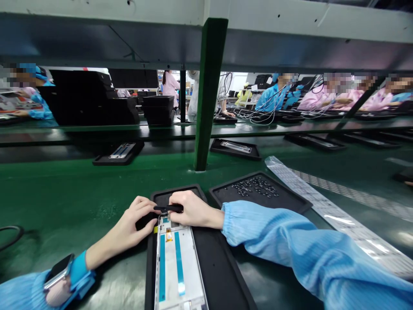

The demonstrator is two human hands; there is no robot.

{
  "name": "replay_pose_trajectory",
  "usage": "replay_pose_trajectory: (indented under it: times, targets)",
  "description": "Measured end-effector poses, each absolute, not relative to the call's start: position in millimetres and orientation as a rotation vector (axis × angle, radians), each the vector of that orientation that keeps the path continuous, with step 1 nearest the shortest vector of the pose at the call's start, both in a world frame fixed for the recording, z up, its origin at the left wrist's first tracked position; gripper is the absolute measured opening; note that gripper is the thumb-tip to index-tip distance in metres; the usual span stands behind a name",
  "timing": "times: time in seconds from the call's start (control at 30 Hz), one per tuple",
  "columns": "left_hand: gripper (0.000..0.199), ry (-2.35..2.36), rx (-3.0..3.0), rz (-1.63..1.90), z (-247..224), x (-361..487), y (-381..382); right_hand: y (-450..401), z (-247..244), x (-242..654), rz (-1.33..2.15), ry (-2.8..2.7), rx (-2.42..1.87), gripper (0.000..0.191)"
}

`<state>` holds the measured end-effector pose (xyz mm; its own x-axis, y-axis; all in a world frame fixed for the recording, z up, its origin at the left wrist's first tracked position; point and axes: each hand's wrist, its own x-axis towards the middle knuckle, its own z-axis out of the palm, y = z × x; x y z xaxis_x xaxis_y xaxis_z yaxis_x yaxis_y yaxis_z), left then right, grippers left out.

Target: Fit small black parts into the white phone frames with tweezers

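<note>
A phone frame [169, 267], silvery with two blue strips and a small orange flex piece, lies in a black tray [219, 271] before me. My right hand [190, 209] is closed around black tweezers [167, 208], held level over the frame's far end. The tweezers' tips point left, and whatever they touch is too small to make out. At the frame's far left corner, my left hand [137, 219] curls its thumb and fingers against the edge. Its fingertips come close to the tweezers.
Right of the frame, a black tray [258, 193] holds many small dark parts. Beyond it lies a long clear plastic strip [338, 219]. A green post [209, 99] rises ahead under a low shelf [97, 43]. Further trays with phone frames [121, 151] lie behind; several people work across the line.
</note>
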<state>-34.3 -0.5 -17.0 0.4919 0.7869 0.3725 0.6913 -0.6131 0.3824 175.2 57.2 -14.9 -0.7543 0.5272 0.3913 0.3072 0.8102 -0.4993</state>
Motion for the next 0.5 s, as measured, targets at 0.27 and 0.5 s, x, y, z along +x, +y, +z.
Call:
replay_pose_trajectory:
  times: [0.27,0.5]
  targets:
    - [0.022,1.248,2.581,0.759,-16,-32,-2,47,-13,174,0.369,-2.587,-0.735,0.008]
    - [0.033,1.189,2.579,0.701,-15,-32,-2,43,-2,171,0.302,-2.730,-0.725,0.011]
